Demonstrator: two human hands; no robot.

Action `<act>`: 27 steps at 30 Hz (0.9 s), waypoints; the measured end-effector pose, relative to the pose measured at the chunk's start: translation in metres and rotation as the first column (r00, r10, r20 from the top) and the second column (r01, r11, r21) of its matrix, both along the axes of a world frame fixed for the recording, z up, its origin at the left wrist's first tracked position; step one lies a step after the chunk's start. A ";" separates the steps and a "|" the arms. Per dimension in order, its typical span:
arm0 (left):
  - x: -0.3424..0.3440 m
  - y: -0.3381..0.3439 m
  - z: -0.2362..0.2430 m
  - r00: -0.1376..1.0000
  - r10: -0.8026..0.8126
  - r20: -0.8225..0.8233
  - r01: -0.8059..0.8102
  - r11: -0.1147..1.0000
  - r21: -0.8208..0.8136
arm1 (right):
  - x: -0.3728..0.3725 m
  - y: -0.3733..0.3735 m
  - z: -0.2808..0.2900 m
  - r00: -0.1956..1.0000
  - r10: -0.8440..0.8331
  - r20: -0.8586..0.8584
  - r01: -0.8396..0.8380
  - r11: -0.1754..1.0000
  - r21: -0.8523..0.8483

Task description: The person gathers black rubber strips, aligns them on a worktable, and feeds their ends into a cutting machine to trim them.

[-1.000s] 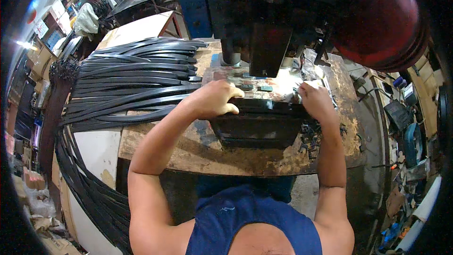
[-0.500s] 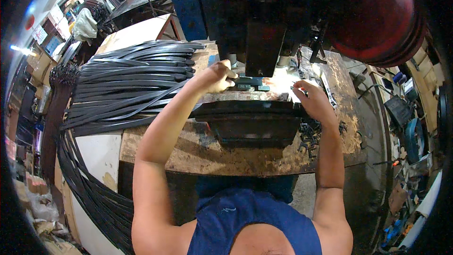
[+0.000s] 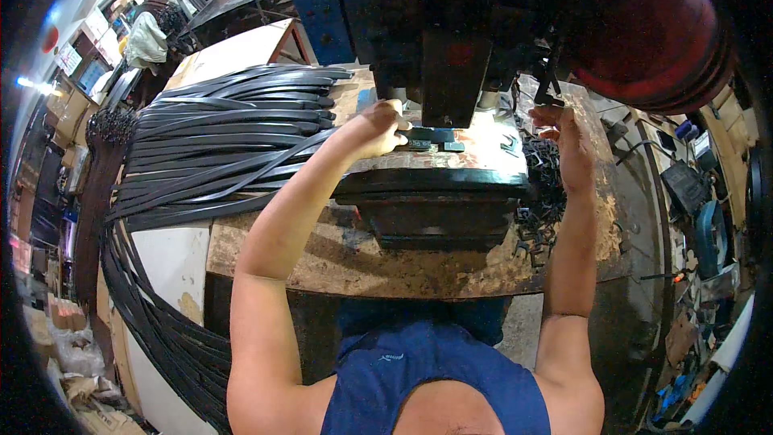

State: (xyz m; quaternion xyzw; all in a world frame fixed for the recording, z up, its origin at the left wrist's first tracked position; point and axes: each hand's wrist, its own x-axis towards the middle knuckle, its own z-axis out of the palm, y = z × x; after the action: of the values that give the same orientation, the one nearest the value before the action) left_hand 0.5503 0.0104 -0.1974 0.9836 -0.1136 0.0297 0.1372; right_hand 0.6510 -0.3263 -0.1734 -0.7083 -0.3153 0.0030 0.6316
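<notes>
My left hand (image 3: 380, 130) is closed in a pinch beside a small black die block (image 3: 431, 137) on the press bed. What its fingertips hold is hidden; a black strap (image 3: 274, 167) runs from the left toward this hand. The dark press ram (image 3: 452, 72) hangs just above the block. My right hand (image 3: 561, 141) is raised on the right, fingers bent but apart, just below a black lever (image 3: 549, 89). I see nothing in it. A small metal piece (image 3: 509, 144) lies on the bright bed, to the left of that hand.
Many flat black straps (image 3: 233, 113) cover the left of the worn wooden table (image 3: 322, 262), some hanging over its edge. Small dark clips (image 3: 541, 173) are heaped right of the press bed. A large red flywheel (image 3: 652, 32) overhangs the upper right.
My right hand has moved right and up, from the bed's right edge to below the lever. The small metal piece now shows on the bed. My left hand has barely moved.
</notes>
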 end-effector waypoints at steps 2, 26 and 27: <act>0.001 -0.001 0.000 1.000 -0.020 0.016 0.020 1.000 0.015 | 0.001 0.002 0.003 0.999 0.004 -0.035 -0.002 0.999 0.039; 0.004 0.004 -0.003 0.999 -0.052 0.007 0.052 0.998 -0.035 | -0.029 0.006 0.006 0.996 0.083 0.024 -0.075 0.969 -0.235; 0.000 0.007 0.000 0.999 -0.041 -0.003 0.041 0.998 -0.037 | -0.033 0.007 0.007 0.996 0.081 0.026 -0.073 0.970 -0.234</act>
State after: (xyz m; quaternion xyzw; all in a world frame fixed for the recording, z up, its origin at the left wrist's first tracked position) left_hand 0.5504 0.0178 -0.1979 0.9784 -0.1330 0.0270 0.1561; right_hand 0.6183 -0.3195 -0.1666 -0.7647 -0.3509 0.0519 0.5380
